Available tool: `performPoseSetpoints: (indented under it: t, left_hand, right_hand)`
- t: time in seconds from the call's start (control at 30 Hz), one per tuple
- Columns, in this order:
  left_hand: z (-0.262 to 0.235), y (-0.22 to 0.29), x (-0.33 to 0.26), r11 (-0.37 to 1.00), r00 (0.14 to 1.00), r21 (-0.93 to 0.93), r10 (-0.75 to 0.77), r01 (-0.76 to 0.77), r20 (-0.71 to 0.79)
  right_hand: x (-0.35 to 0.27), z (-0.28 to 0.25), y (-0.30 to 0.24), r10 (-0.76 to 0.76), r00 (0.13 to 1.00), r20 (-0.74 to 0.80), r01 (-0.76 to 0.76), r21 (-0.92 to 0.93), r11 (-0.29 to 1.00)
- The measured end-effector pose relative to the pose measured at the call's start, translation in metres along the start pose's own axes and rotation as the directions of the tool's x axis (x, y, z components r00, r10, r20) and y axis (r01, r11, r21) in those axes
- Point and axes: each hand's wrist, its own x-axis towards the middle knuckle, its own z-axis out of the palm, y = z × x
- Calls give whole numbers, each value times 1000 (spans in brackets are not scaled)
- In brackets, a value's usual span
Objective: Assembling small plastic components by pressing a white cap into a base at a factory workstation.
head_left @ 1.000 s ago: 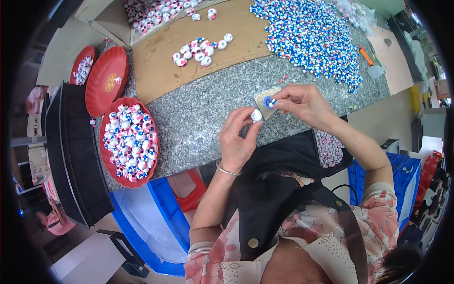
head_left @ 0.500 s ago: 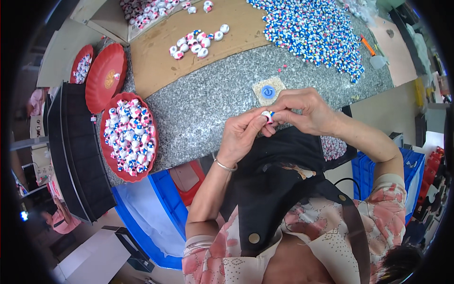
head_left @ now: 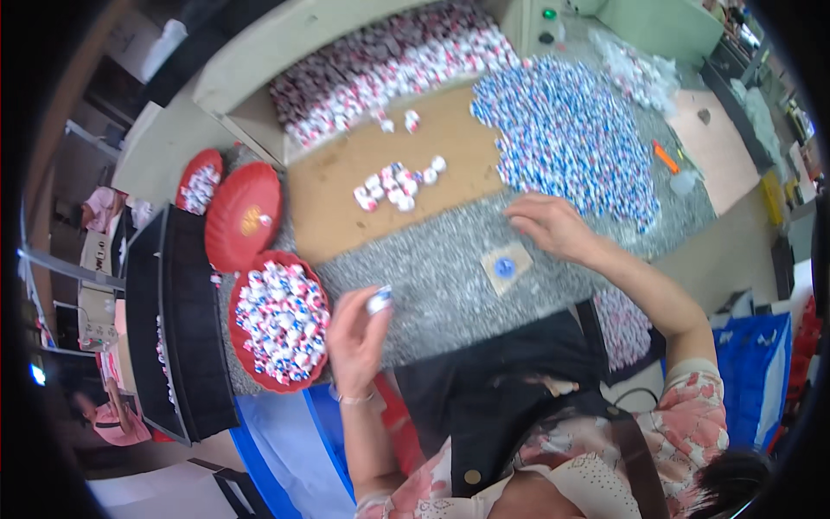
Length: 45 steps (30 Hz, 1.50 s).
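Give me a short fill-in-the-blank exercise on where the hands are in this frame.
1. The left hand holds one small white ____ piece in its fingertips.
2. Beside that hand stands a ____ bowl full of such pieces.
3. The right hand reaches toward the big blue-and-white ____.
4. A small tan square with a ____ dot lies on the table between the hands.

Missing words: round; red; pile; blue

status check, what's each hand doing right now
Left hand pinching one small white piece beside the full red tray. Right hand open at the blue pile. Nothing between them.
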Motion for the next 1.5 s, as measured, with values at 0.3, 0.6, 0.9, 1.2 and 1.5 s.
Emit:
performPoseSetpoints:
  t: [0.3, 0.6, 0.9, 1.2, 1.5]
  left_hand:
    - [-72, -6, -12, 485, 821, 870, 458, 91, -341]
    - [3, 157, 3, 581, 597, -169, 712, -796, -370]
    - [3, 221, -20, 301, 408, -390, 883, -870, -231]
    - [15, 243, -22, 146, 132, -25, 794, -989, -593]
    - [10, 136, 13, 589, 502, 159, 777, -792, -379]
  right_hand:
    - [52, -9, 41, -208, 978, 29, 185, -589, 787]
    - [64, -4, 41, -263, 959, 108, 272, -620, 736]
    - [9, -23, 33, 188, 974, -126, -171, 130, 977]
    - [-68, -15, 13, 448, 892, -57, -405, 339, 849]
    - [-72, -10, 8, 24, 986, -165, -83, -359, 930]
